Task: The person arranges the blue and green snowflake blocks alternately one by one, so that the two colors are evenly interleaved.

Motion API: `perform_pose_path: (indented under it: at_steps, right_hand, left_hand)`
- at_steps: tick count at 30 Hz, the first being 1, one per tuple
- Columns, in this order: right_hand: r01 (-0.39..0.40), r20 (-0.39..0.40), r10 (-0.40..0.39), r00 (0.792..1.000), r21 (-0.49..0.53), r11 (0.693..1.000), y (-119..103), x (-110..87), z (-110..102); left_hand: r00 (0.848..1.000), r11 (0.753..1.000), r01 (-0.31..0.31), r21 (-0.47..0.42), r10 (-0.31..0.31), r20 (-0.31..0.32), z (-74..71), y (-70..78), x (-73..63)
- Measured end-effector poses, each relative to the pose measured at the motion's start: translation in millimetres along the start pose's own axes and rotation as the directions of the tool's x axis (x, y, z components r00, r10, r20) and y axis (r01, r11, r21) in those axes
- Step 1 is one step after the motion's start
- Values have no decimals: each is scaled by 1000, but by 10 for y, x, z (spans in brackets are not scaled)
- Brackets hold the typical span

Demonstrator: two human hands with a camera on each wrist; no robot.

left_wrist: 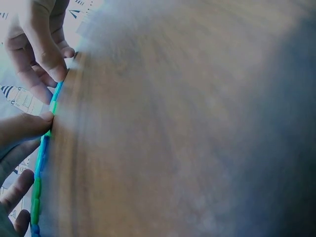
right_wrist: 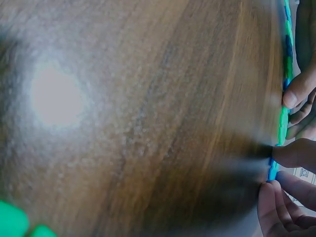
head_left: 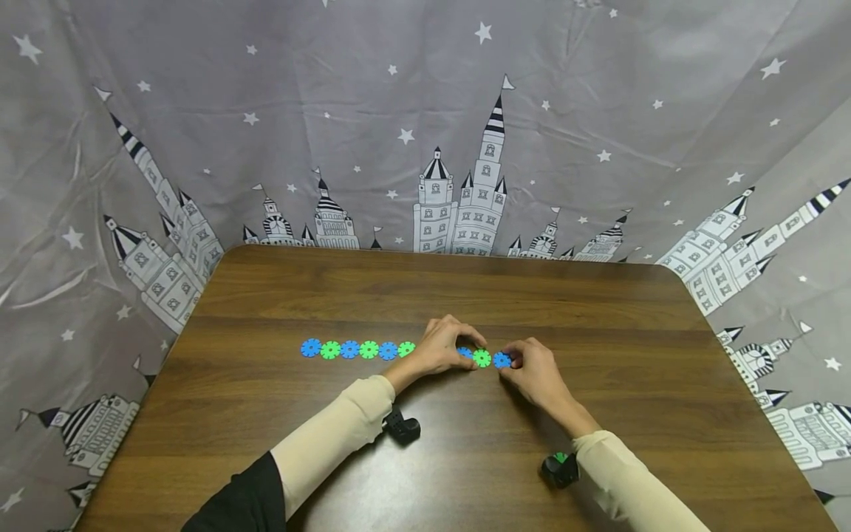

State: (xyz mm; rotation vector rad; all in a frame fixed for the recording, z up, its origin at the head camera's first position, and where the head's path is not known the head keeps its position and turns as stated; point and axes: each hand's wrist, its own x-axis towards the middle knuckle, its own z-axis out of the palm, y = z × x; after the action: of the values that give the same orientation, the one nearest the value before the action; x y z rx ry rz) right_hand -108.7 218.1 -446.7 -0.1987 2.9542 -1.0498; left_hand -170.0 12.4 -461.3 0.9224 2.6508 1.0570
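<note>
Flat notched discs, blue and green by turns, lie in a row (head_left: 349, 349) across the table. My left hand (head_left: 439, 347) arches over part of the row and hides it. Its thumb and index finger hold the edges of a green disc (head_left: 482, 358) at the row's right end. Just right of that, my right hand (head_left: 537, 375) pinches a blue disc (head_left: 502, 360) between thumb and fingers. In the head view a small gap parts these two discs. The right wrist view shows the pinched blue disc (right_wrist: 272, 170) edge-on, close by the green one (right_wrist: 283, 126).
Another green disc (head_left: 561, 457) lies nearer the front, partly covered by the right wrist's camera (head_left: 560, 471). The brown wooden table (head_left: 266, 443) ends at a grey curtain (head_left: 332, 111) printed with castles and stars.
</note>
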Motion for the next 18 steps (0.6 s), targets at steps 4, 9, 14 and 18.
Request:
perform_pose_path:
  at_steps: [4,9,14,18]
  right_hand:
    - [8,-2,-8,1000,6,1000,-7,-11,1]
    - [13,-7,-13,1000,2,1000,-13,-15,8]
    - [10,-4,-10,1000,9,1000,-18,-22,10]
    - [8,-3,-8,1000,14,1000,-16,-26,12]
  left_hand:
    - [1000,1000,-3,-10,3,-2,-5,1,-3]
    - [1000,1000,-7,-13,6,-10,-10,3,-8]
    - [1000,1000,-1,-15,1,-8,-9,11,-6]
    - [1000,1000,-7,-23,6,-12,-8,22,-10]
